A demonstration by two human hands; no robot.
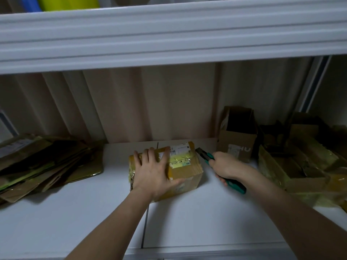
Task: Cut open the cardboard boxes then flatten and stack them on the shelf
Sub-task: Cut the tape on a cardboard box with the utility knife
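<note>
A small sealed cardboard box with yellow tape and a white shipping label sits in the middle of the white shelf. My left hand lies flat on its top, fingers spread, pressing it down. My right hand grips a green and black utility knife, its tip close to the box's upper right corner. A pile of flattened cardboard lies at the left of the shelf.
An open upright box stands at the back right. Further right lie several opened, taped boxes. A white upper shelf edge hangs overhead. A ribbed beige wall closes the back.
</note>
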